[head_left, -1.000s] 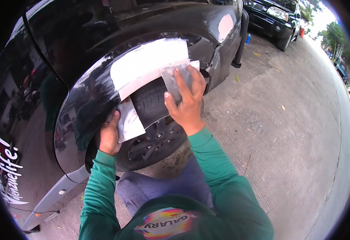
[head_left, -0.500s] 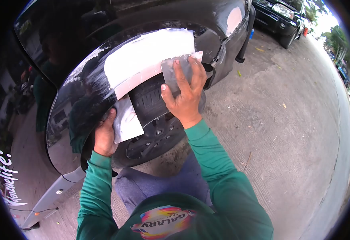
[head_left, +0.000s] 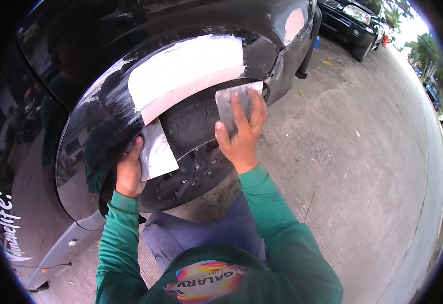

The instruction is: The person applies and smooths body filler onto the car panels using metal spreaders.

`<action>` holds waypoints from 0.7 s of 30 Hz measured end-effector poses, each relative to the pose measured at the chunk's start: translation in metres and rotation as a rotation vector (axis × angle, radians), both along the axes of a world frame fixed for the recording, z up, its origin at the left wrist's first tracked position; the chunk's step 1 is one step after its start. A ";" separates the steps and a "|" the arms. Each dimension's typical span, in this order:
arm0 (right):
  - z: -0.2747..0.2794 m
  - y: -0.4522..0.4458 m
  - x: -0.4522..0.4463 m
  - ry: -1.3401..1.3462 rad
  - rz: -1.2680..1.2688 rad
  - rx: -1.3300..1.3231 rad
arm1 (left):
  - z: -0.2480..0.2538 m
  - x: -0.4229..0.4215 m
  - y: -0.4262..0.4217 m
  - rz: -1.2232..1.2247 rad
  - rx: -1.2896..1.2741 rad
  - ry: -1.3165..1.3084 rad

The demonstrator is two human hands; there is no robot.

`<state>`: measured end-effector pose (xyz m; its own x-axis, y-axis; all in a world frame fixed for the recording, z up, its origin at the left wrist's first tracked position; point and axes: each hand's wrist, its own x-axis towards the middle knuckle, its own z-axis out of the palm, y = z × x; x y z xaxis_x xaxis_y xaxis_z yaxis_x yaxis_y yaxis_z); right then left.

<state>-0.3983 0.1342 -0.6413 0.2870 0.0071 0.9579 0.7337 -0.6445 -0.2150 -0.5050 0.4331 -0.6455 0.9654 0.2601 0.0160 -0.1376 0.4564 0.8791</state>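
Note:
My right hand (head_left: pixel 243 139) grips a thin grey filler spreader (head_left: pixel 225 105) with a pale smear along its upper edge. Its fingers lie stretched over the sheet, just below the right end of a white filler patch (head_left: pixel 186 65) on the black car's wheel arch. A pinkish strip (head_left: pixel 193 92) runs along that patch's lower edge. Lower left, my left hand (head_left: pixel 128 169) holds a flat white sheet (head_left: pixel 159 156) by its left side, thumb on top. Pale filler seems smeared on it. The hand's other fingers are hidden. Behind both sheets is the tyre (head_left: pixel 188 124).
A second pale filler patch (head_left: pixel 294 24) marks the car's bumper at upper right. The dark wheel rim (head_left: pixel 196 175) sits above my knees (head_left: pixel 201 230). Another black car (head_left: pixel 353 23) is parked beyond, on the concrete ground (head_left: pixel 353 167).
My right hand and spreader have moved down and to the right, off the filler patch, uncovering its lower right end. My left hand still holds the white sheet in nearly the same place.

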 end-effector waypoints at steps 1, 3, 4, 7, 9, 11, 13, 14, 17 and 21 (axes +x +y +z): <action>0.007 -0.001 0.004 -0.010 -0.018 0.003 | -0.001 0.000 0.001 -0.007 0.020 -0.014; 0.015 -0.001 0.013 -0.009 -0.030 0.020 | -0.001 0.001 0.000 -0.016 0.037 -0.033; 0.017 0.001 0.017 -0.006 -0.034 0.038 | 0.000 0.000 0.000 -0.020 0.038 -0.033; 0.021 0.007 0.029 -0.024 -0.035 0.047 | -0.001 0.000 0.002 -0.028 0.046 -0.029; 0.022 0.011 0.034 -0.027 -0.029 0.058 | -0.002 0.001 0.003 -0.033 0.051 -0.024; 0.022 0.015 0.037 -0.041 -0.033 0.034 | -0.003 0.001 0.004 -0.035 0.028 0.003; 0.019 0.019 0.042 -0.044 -0.028 0.038 | -0.002 0.001 0.003 -0.036 0.023 0.000; 0.017 0.021 0.043 -0.050 -0.022 0.044 | -0.002 0.001 0.003 -0.036 0.019 -0.007; 0.008 0.026 0.045 -0.064 -0.025 0.060 | -0.004 0.002 0.004 -0.016 0.034 0.005; -0.013 0.022 0.037 -0.048 -0.041 0.051 | -0.001 0.001 0.006 -0.016 0.043 0.042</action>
